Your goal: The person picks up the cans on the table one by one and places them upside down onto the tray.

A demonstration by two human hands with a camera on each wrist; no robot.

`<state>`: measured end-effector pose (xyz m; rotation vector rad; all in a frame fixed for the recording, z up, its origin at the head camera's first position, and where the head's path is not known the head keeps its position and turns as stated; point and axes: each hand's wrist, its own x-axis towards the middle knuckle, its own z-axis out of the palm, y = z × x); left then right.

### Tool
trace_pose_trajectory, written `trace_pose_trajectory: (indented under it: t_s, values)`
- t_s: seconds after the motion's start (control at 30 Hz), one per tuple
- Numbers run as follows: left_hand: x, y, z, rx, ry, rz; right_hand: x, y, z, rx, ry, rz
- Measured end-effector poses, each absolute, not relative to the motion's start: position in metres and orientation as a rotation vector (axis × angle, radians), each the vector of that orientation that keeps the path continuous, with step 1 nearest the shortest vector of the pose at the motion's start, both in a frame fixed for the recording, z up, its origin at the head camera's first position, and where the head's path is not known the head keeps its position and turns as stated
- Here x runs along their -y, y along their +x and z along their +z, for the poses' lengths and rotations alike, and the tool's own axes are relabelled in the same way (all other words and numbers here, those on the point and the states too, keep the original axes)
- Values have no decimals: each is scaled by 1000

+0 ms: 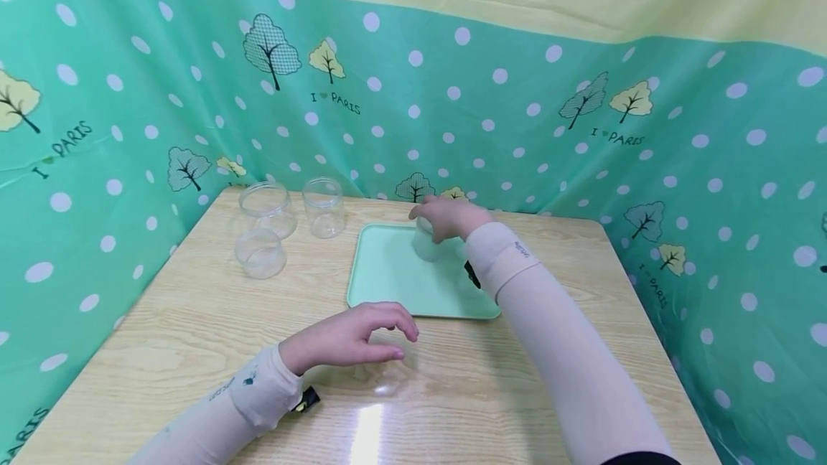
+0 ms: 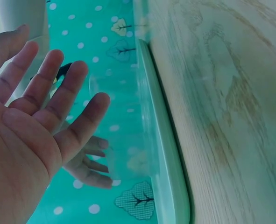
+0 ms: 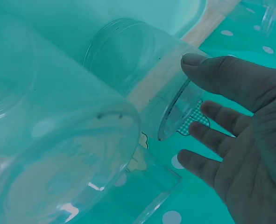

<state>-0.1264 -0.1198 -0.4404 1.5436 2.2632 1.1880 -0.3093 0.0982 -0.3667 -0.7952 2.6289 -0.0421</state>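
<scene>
My right hand [image 1: 452, 217] is over the back of a mint-green tray [image 1: 388, 285]. Below its fingers is a clear jar [image 1: 426, 244], faint against the tray. In the right wrist view, the thumb and spread fingers are beside one end of a clear jar [image 3: 147, 70]; whether they touch it I cannot tell. A larger clear jar [image 3: 58, 121] fills the left of that view, and another clear jar [image 3: 149, 191] shows at the bottom. My left hand [image 1: 355, 336] hovers in front of the tray, fingers loosely bent, holding nothing; its palm faces the left wrist camera.
Towards the back left of the wooden table [image 1: 194, 336] stand a wide clear jar [image 1: 268, 212], a tall clear jar [image 1: 324, 210] and a short clear jar [image 1: 260, 255]. A green dotted curtain [image 1: 413, 113] hangs behind the table and along both sides.
</scene>
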Motion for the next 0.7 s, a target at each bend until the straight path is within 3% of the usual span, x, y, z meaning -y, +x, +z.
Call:
trace_pose_trajectory:
  t_s: [0.7]
  values:
    - [120, -125, -439, -2302, 1488, 1192, -109, -286, -355, -2734, -1085, 54]
